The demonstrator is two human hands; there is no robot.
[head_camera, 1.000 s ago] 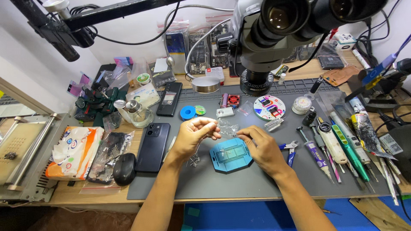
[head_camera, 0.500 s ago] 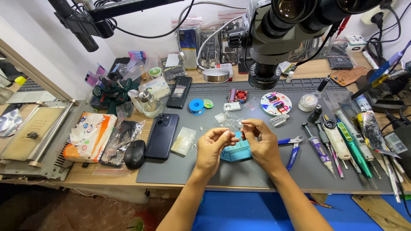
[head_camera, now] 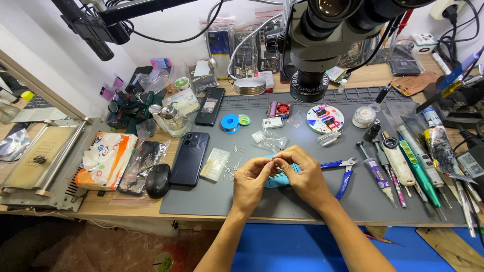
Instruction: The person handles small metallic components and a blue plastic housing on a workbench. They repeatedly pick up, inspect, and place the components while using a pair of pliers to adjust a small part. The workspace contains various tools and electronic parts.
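L hand [head_camera: 250, 180] & R hand [head_camera: 301, 174] meet fingertip-to-fingertip over blue holder [head_camera: 279, 180], pinching sth too small to tell. Blue pliers [head_camera: 343, 174] just right of holder.

matt grey rubbery mat [head_camera: 312, 201] on a wooden desk [head_camera: 101, 204]; glossy black phone [head_camera: 189, 158]; blue plastic-handled pliers [head_camera: 345, 176]; clear plastic bags [head_camera: 269, 140].

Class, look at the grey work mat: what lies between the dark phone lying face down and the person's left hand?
In the head view, between the dark phone and the left hand lies a small clear packet, flat on the grey mat, with a few tiny loose parts beside it.
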